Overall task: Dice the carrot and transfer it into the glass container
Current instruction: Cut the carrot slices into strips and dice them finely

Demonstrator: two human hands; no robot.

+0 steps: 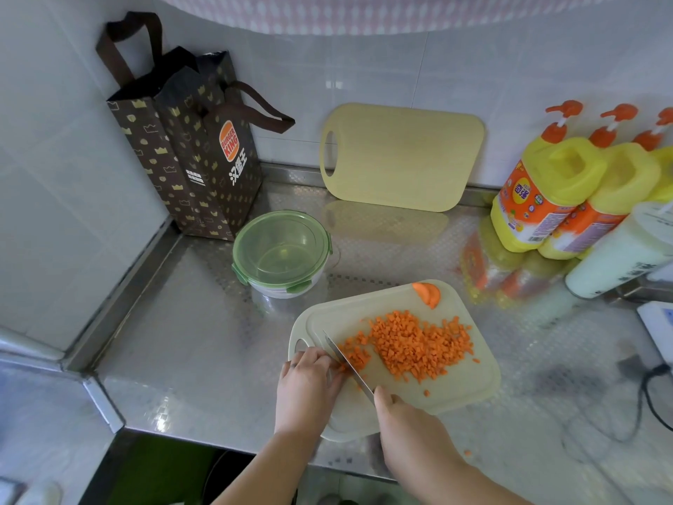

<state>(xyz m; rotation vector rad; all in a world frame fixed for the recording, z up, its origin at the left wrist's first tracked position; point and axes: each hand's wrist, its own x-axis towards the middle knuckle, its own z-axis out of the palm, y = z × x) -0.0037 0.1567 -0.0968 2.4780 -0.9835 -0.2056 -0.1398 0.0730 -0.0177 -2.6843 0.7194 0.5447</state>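
Nearest, by the near edge of the bench (pixel 174 377), a lone orange cube (pixel 467 453) on bare steel. Just beyond, a pale board (pixel 477 391) set askew close to that edge, both forearms reaching over its near corner. Right hand (pixel 398 410) with fingers wrapped round the handle of a knife (pixel 347 362), handle hidden in the grip, blade running away toward the far left, edge down on the board. Left hand (pixel 309 377) just left of the blade, fingers curled and pinning a small carrot bit (pixel 340 367) to the board, knuckles close to the steel. Right of the blade, a broad heap of dice (pixel 418 346) across the board's middle, a few strays toward its right side. At the board's far corner, a rounded carrot end (pixel 429 293), uncut. Farther on, toward the bench's far left corner and apart from the board, the glass container (pixel 280 291) with a green lid (pixel 282 246) on top. Behind it in that corner, a brown bag (pixel 189 151), upright. Along the far edge, a yellow board (pixel 400 158) leaning on the tiled wall. At the far right, yellow bottles (pixel 546 191) with orange pumps, and a white cup (pixel 619 256).
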